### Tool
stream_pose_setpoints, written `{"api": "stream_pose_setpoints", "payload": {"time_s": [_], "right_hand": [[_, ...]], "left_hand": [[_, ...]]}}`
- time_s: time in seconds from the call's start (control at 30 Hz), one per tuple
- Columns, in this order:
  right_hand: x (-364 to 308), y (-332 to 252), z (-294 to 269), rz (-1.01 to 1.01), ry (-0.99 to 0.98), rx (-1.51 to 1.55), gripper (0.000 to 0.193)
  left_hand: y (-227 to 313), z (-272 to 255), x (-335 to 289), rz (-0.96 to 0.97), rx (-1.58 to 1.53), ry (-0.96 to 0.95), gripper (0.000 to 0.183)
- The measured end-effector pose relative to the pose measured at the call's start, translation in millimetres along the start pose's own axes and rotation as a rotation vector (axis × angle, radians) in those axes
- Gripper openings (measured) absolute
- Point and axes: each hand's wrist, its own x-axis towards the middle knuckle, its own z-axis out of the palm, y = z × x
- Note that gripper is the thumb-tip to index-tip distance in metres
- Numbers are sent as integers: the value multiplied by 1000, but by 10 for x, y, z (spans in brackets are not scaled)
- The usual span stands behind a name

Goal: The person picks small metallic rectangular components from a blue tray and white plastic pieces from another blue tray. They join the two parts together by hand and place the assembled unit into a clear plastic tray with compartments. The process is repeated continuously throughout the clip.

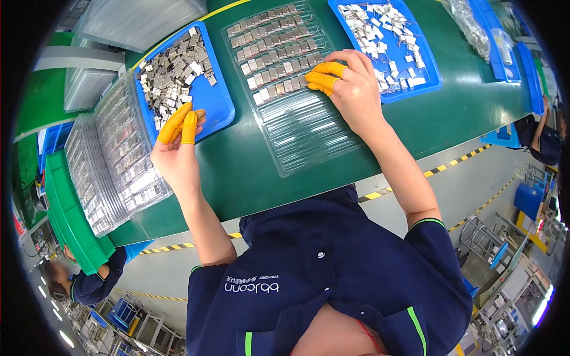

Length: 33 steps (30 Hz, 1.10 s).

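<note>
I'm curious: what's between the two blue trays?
In the head view: a clear tray with rows of small parts, the right hand at its edge, and green table.

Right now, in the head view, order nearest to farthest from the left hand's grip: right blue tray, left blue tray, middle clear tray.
1. Left blue tray: at the left hand.
2. Middle clear tray: rightward, between the blue trays.
3. Right blue tray: right of the clear tray.

Left hand (177, 148) in a loose pinch, right hand (356, 89) farther forward, palm down, curled.
</note>
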Motion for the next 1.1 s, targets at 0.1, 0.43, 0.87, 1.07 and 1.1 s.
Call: {"api": "stream_pose_setpoints", "payload": {"time_s": [0.1,0.43,0.87,1.07,1.1], "right_hand": [[45,29,-80,3,9,-28,21],[-107,651,-490,656,-223,-130,28],[-88,605,-419,780,-271,-128,32],[-104,622,-352,703,-197,-139,30],[-94,604,-357,701,-188,-135,29]], "left_hand": [[-22,-38,97,3,33,9,23],[-178,-214,557,304,896,53,26],[-320,-93,872,444,1148,83,29],[-292,-54,860,424,1243,53,28],[-274,-36,851,456,1243,69,28]]}}
